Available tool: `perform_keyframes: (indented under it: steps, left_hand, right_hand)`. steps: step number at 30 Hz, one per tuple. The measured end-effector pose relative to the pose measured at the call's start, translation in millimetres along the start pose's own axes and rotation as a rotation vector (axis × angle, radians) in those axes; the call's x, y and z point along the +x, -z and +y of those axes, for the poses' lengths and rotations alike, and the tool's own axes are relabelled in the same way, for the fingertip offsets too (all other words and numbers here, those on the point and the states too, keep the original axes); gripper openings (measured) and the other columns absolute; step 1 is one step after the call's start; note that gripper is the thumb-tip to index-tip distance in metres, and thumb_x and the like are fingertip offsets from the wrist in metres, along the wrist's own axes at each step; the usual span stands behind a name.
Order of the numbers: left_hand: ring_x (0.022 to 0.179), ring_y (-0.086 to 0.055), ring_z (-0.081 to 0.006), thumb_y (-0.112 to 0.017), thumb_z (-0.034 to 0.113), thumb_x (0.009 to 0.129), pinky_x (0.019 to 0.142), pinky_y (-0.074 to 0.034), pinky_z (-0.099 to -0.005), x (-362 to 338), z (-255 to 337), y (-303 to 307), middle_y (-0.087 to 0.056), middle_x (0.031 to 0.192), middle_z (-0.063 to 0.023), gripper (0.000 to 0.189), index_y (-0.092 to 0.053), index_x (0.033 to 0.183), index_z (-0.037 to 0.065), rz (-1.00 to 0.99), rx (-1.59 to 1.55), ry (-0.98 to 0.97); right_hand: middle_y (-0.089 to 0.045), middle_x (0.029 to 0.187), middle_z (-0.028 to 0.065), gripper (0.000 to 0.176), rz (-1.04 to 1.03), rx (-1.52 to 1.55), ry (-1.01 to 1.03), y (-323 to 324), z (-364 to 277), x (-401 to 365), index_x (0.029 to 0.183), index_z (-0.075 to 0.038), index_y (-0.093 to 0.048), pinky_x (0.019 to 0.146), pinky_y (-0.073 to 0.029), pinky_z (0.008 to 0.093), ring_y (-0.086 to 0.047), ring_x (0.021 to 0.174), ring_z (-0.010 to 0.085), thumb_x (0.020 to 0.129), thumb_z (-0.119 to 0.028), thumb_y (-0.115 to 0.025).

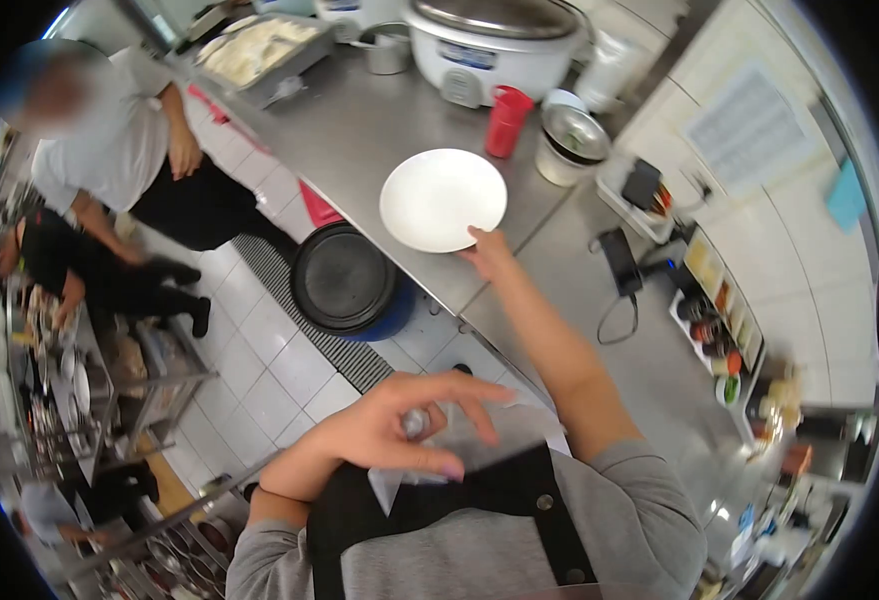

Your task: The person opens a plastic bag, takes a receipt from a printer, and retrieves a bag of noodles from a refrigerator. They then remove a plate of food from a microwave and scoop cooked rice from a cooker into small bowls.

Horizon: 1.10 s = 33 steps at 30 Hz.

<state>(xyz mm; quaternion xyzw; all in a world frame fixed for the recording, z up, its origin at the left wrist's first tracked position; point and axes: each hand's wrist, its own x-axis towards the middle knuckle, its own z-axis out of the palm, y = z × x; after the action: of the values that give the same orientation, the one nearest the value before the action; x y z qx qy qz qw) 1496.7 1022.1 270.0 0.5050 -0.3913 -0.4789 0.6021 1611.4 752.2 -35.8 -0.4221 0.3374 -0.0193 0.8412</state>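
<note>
My right hand (486, 252) reaches out over the steel counter and grips the near rim of a round white plate (443, 198), thumb on top and fingers beneath. The plate is bare. Close to my chest, my left hand (404, 425) has a crumpled bit of clear plastic (416, 424) caught between its bent fingers, while thumb and forefinger stretch forward. More of the thin translucent sheet (524, 425) spreads behind that hand, in front of my black apron (429, 500).
Beyond the plate stand a red cup (507, 122), stacked bowls (567, 145), a white rice cooker (494, 50) and a metal tray of white food (264, 52). A black-lidded blue bin (344, 280) sits below the counter edge. Several people (109, 140) are at left; condiment trays (719, 320) line the right wall.
</note>
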Motion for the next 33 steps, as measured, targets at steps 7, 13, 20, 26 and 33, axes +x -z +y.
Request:
perform_keyframes:
  steps: [7, 13, 20, 26, 33]
  left_hand:
    - [0.077, -0.062, -0.0099, -0.084, 0.017, 0.075, 0.058, -0.043, -0.0193, -34.6, -32.3, 14.7, -0.070, 0.109, -0.0167, 0.073, -0.053, 0.139, 0.001, 0.441, -0.040, -0.165]
    - [0.096, -0.069, -0.0317, -0.085, 0.045, 0.075, 0.071, -0.052, -0.0297, 11.0, 26.1, 6.2, -0.063, 0.122, -0.0305, 0.089, -0.049, 0.144, 0.001, 0.366, 0.301, -0.915]
    - [0.060, -0.070, -0.0225, -0.072, 0.025, 0.092, 0.048, -0.050, -0.0214, 40.3, 55.4, -14.1, -0.065, 0.112, -0.0356, 0.043, -0.054, 0.126, 0.008, 0.331, 0.075, -1.149]
    - [0.053, -0.067, -0.0223, -0.064, 0.034, 0.096, 0.046, -0.049, -0.0240, 76.2, 64.7, -21.7, -0.067, 0.110, -0.0335, 0.043, -0.053, 0.130, 0.010, 0.432, 0.040, -1.281]
    - [0.069, -0.072, -0.0346, -0.071, 0.043, 0.090, 0.051, -0.054, -0.0310, 55.6, 57.5, 31.0, -0.065, 0.107, -0.0378, 0.063, -0.046, 0.136, 0.006, 0.295, 0.169, -1.247]
  right_hand:
    - [-0.060, 0.112, 0.0163, 0.028, -0.068, -0.108, 0.120, -5.3, -5.6, 45.2, 0.123, 0.003, -0.050, 0.091, -0.057, 0.0433, -0.064, 0.101, 0.0284, 0.097, -0.007, -0.056]
    - [-0.062, 0.092, 0.0076, 0.006, -0.086, -0.588, 0.426, 4.1, 61.6, 48.3, 0.098, -0.003, -0.062, 0.075, -0.057, 0.0338, -0.064, 0.081, 0.0192, 0.095, -0.007, -0.060]
    - [-0.056, 0.084, 0.0085, 0.003, -0.167, -1.108, 1.009, -10.5, 64.0, 11.3, 0.087, -0.005, -0.063, 0.065, -0.051, 0.0341, -0.061, 0.073, 0.0226, 0.086, -0.005, -0.066]
    - [-0.057, 0.086, 0.0100, 0.003, -0.196, -1.157, 1.077, -13.9, 57.5, 8.2, 0.087, -0.005, -0.061, 0.067, -0.050, 0.0381, -0.060, 0.076, 0.0268, 0.085, -0.005, -0.064]
    - [-0.056, 0.088, 0.0126, 0.005, -0.223, -1.201, 1.052, -17.4, 59.6, 5.4, 0.089, -0.004, -0.059, 0.074, -0.047, 0.0428, -0.057, 0.084, 0.0321, 0.085, -0.005, -0.062]
